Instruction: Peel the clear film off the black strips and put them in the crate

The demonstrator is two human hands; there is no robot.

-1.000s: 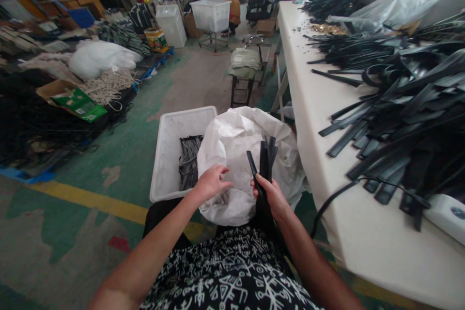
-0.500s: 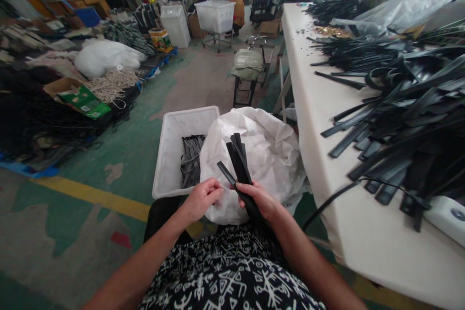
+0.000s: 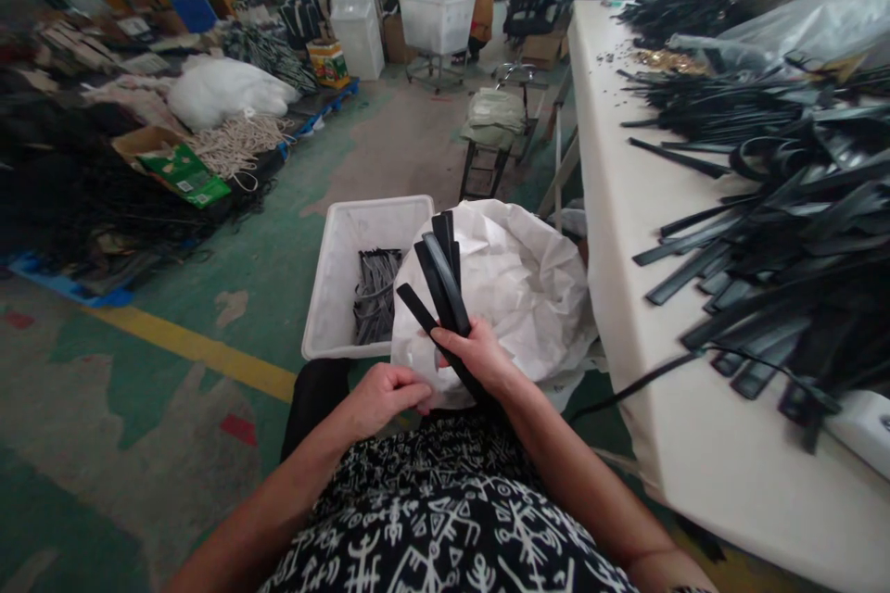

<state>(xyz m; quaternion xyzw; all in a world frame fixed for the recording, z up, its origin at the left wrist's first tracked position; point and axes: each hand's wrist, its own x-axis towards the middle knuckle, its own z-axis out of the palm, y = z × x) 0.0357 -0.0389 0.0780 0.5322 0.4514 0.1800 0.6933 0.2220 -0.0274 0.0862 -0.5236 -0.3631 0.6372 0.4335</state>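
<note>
My right hand (image 3: 479, 357) is wrapped round a bundle of flat black straps (image 3: 441, 283), whose ends fan out above my fist. One strap in it angles off to the left, apart from the others. Just left of the bundle, my left hand (image 3: 389, 398) is closed with thumb and fingertips together; whatever they hold, if anything, is too small or hidden. Beneath both hands a crumpled white sack (image 3: 514, 287) sits in front of me. Beside it a white plastic bin (image 3: 316, 296) contains grey-black straps (image 3: 376, 296).
To my right, a long cream-covered table (image 3: 618, 232) bears heaps of black straps (image 3: 785, 232) and a white device (image 3: 862, 431) with a black cable. A stool with folded cloth (image 3: 495, 116) stands ahead. Loaded pallets (image 3: 115, 283) line the left; a person (image 3: 481, 9) crouches far back.
The strap bundle in my right hand has risen slightly, and another strap now lies across its front. My left hand has moved lower. The whole view has shifted a little.
</note>
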